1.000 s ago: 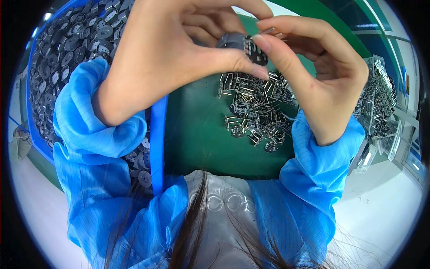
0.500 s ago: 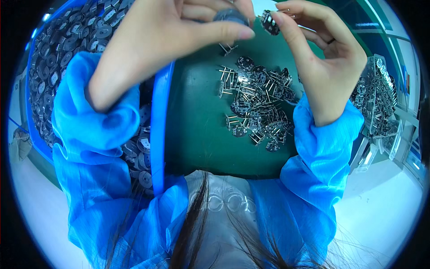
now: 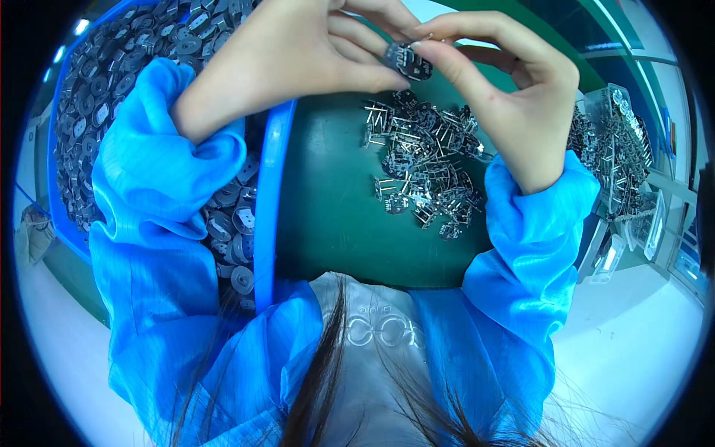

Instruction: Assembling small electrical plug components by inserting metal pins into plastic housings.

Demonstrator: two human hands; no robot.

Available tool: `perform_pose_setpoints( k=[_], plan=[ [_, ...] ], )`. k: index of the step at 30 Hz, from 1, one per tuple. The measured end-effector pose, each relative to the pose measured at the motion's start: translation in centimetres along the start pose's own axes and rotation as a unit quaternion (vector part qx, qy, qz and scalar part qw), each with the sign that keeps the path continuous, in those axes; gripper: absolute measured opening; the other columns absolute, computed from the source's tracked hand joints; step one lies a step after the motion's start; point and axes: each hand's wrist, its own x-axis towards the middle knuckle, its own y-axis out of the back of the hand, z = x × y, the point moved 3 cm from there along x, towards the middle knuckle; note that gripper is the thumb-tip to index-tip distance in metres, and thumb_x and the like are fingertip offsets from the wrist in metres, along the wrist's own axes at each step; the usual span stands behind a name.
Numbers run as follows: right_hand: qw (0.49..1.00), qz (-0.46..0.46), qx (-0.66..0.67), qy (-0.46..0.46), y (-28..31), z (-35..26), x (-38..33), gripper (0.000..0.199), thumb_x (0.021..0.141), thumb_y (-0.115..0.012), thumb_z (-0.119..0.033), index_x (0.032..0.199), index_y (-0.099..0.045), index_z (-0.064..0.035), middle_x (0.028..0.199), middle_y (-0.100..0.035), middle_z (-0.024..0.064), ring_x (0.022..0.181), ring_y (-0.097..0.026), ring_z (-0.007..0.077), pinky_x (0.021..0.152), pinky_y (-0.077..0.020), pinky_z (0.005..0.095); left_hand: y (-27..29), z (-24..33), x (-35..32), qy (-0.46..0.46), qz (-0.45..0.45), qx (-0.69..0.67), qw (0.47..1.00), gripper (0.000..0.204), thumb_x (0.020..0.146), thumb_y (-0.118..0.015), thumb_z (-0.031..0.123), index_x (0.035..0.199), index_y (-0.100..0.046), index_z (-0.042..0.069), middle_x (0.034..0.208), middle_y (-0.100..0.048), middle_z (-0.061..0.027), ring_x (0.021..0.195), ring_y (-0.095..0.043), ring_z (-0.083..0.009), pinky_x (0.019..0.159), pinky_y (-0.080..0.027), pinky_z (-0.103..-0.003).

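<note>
My left hand reaches in from the left, its thumb and fingers closed around a round grey plastic part that is now mostly hidden. Meeting it at the fingertips is a small round black circuit board with white markings. My right hand pinches this board by its metal pins between thumb and forefinger, and the two hands nearly touch. Whether board and grey part are joined cannot be seen. Below the hands, a pile of similar boards with metal pins lies on the green work surface.
On the left, a large blue bin is filled with round grey parts, partly beneath my left forearm. To the right, beyond my right sleeve, stands a clear tray heaped with more pinned boards.
My right hand has moved left, bringing the circuit board up to my left hand's fingertips. The left hand has turned, and the grey part it showed is now mostly covered.
</note>
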Motion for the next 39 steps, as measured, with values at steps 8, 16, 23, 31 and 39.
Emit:
perform_pose_setpoints(
  k=[8, 16, 23, 31, 39],
  plan=[
    [0.998, 0.0, -0.058, 0.032, 0.0, -1.3, -0.5, 0.014, 0.076, -0.07, 0.004, 0.089, -0.068, 0.001, 0.086, -0.067, 0.0062, 0.084, -0.066, 0.0152, 0.078, -0.0539, 0.0263, -0.8, -1.5, 0.0, 0.037, 0.005, -0.05, 0.998, 0.029, 0.071, -0.073, -0.005, 0.094, -0.057, 0.0, 0.088, -0.064, -0.0057, 0.085, -0.065, -0.0134, 0.076, -0.055, -0.025],
    [0.952, 0.068, -0.25, 0.162, -0.8, -2.6, -0.7, 0.018, 0.068, -0.073, 0.005, 0.084, -0.068, -0.0028, 0.08, -0.065, 0.0067, 0.07, -0.065, 0.0176, 0.064, -0.0512, 0.0255, -0.5, -2.1, 0.0, 0.037, 0.017, -0.065, 0.997, 0.026, 0.073, -0.069, -0.007, 0.095, -0.057, -0.001, 0.093, -0.065, -0.0105, 0.088, -0.066, -0.0157, 0.08, -0.054, -0.027],
    [0.947, 0.084, -0.258, 0.175, -1.3, -2.6, -0.7, 0.025, 0.069, -0.071, 0.005, 0.092, -0.066, -0.0035, 0.084, -0.063, 0.0065, 0.081, -0.064, 0.0195, 0.066, -0.051, 0.026, -0.1, -2.4, 0.2, 0.049, 0.014, -0.124, 0.991, 0.026, 0.075, -0.068, -0.003, 0.098, -0.057, -0.002, 0.093, -0.065, -0.009, 0.089, -0.065, -0.0148, 0.08, -0.052, -0.024],
    [0.968, -0.001, 0.23, -0.098, -2.9, 0.9, -1.0, 0.034, 0.083, -0.056, 0.007, 0.116, -0.057, 0.0009, 0.103, -0.063, 0.013, 0.096, -0.064, 0.0228, 0.077, -0.0552, 0.0307, 0.0, -2.2, -0.1, 0.033, 0.053, -0.099, 0.993, 0.031, 0.072, -0.067, -0.004, 0.1, -0.056, 0.003, 0.096, -0.063, -0.0062, 0.089, -0.063, -0.0107, 0.076, -0.051, -0.021],
    [0.988, 0.129, 0.028, 0.086, -2.6, 0.6, 0.4, 0.025, 0.079, -0.061, 0.002, 0.102, -0.066, -0.004, 0.092, -0.067, 0.0134, 0.086, -0.067, 0.026, 0.072, -0.0556, 0.0314, 1.3, -0.9, 0.2, 0.012, 0.085, -0.234, 0.968, 0.034, 0.073, -0.067, -0.007, 0.1, -0.047, 0.0, 0.093, -0.063, -0.0081, 0.082, -0.062, -0.0092, 0.072, -0.051, -0.02]
  ],
)
